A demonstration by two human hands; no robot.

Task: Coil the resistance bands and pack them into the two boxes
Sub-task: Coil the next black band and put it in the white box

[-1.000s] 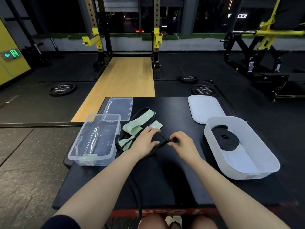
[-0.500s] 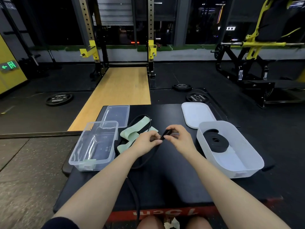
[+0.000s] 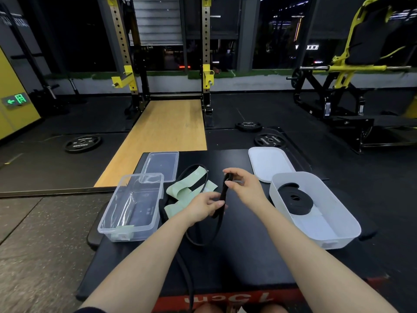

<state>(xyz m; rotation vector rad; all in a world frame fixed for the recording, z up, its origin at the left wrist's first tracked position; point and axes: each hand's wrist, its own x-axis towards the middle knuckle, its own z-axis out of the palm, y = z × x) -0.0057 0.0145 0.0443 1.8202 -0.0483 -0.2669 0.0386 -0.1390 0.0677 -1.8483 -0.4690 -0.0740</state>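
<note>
Head view. My right hand (image 3: 244, 188) pinched the folded end of the black resistance band (image 3: 222, 201) between thumb and fingers (image 3: 230, 171), raised a little above the bench (image 3: 248, 256). My left hand (image 3: 203, 205) gripped the same band lower down, fingers closed round it, nearer to me and to the left of the right hand. Between the two grips the band's long axis ran close to upright, tilted slightly toward me at its lower end. Below my left hand the slack fell in a loose loop on the bench, then trailed toward me and off the near edge; I could not see where it ended.

The coil should start at the right hand's end, so the right hand was the one placed to roll, the left to feed the slack up.

The white box (image 3: 345, 236) stood just right of my right forearm, with one coiled black band (image 3: 294, 201) already lying in it; its white lid (image 3: 269, 162) lay beyond. The clear box (image 3: 117, 224) stood to the left of my left hand, with what looked like a pale green piece at its near end, and its clear lid (image 3: 161, 164) behind. Pale green bands (image 3: 180, 190) lay uncoiled between the clear box and my hands, with a second black band looped among them.

I judged the task well short of halfway.
</note>
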